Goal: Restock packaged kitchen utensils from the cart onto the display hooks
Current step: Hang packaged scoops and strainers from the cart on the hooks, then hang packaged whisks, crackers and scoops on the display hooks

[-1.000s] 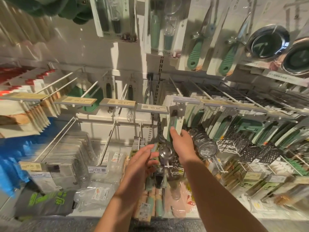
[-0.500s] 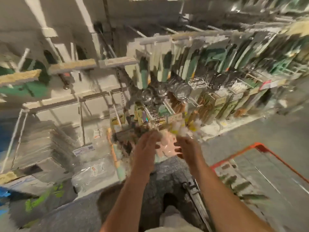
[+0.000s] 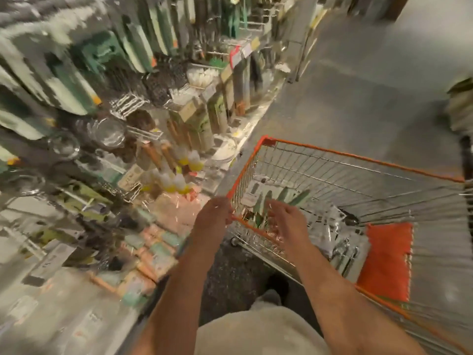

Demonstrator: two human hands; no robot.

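The view is smeared by motion. An orange-rimmed wire cart [image 3: 358, 157] stands to the right of the shelves. Packaged utensils with green handles [image 3: 282, 198] lie in its near left corner. My right hand [image 3: 288, 222] hovers over them inside the cart, fingers loosely spread and holding nothing. My left hand [image 3: 212, 221] is at the cart's near left rim, fingers relaxed, its fingertips beside the orange edge. The display hooks with green-handled packages [image 3: 122, 47] hang at the upper left, away from both hands.
Metal strainers [image 3: 110, 134] and yellow-capped items [image 3: 184, 175] hang on lower hooks. Pink and green packs [image 3: 153, 254] fill the bottom shelf. An orange flap [image 3: 386, 260] lies in the cart's seat end. Grey aisle floor [image 3: 358, 73] runs beyond the cart.
My view swung down and right from the hooks to the cart. Both hands dropped from the hanging packages and moved right; the right hand is now over the cart's contents.
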